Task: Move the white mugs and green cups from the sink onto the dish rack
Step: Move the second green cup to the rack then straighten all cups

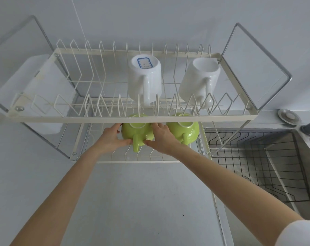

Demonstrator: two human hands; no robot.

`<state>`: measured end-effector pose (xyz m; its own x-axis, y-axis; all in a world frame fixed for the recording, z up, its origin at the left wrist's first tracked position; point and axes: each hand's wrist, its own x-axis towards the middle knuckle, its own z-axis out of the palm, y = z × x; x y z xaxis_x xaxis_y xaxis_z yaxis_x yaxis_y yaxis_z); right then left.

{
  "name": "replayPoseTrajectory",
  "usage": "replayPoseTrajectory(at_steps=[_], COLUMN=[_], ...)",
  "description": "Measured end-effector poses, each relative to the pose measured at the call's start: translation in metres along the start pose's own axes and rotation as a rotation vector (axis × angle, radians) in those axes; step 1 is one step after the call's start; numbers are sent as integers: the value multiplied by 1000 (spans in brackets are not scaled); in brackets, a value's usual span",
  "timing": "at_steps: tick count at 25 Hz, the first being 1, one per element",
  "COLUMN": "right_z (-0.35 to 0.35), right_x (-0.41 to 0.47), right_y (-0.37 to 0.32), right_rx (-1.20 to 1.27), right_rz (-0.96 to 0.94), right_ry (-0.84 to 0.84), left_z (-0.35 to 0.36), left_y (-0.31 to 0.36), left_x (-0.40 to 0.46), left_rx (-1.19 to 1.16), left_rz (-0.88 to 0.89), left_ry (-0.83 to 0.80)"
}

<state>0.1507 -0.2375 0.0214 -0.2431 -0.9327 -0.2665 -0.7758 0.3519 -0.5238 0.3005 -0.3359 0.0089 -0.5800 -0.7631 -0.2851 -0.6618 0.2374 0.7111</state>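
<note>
Two white mugs stand upside down on the top tier of the cream wire dish rack [129, 119]: one mug [145, 79] with a blue label on its base, the other mug [198, 80] to its right. On the lower tier sit two green cups, both upside down. My left hand [111, 137] and my right hand [162, 139] clasp the left green cup [137, 134] from both sides, its handle pointing toward me. The right green cup [185, 131] rests just beyond my right hand, untouched.
A steel sink [292, 157] lies at the right with a black wire basket [257, 166] inside it. A round metal plug [289, 116] sits on the ledge behind the sink. A white tray [42, 82] lies behind the rack at the left. Grey countertop spreads below.
</note>
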Motion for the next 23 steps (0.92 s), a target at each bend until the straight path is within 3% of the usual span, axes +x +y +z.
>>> replayPoseTrajectory(at_steps=[5, 10, 17, 23], right_z=[-20, -35, -21, -22], right_x=[-16, -43, -47, -45], right_y=[6, 44, 71, 78], right_rx=[19, 33, 220, 264], right_rz=[-59, -13, 144, 116], right_ry=[195, 479, 375, 392], left_z=[-6, -5, 14, 24], left_y=[9, 19, 32, 35], left_x=[-6, -17, -27, -29], left_rx=[27, -67, -213, -167], left_rz=[-14, 33, 84, 87], left_ry=[-52, 78, 137, 212])
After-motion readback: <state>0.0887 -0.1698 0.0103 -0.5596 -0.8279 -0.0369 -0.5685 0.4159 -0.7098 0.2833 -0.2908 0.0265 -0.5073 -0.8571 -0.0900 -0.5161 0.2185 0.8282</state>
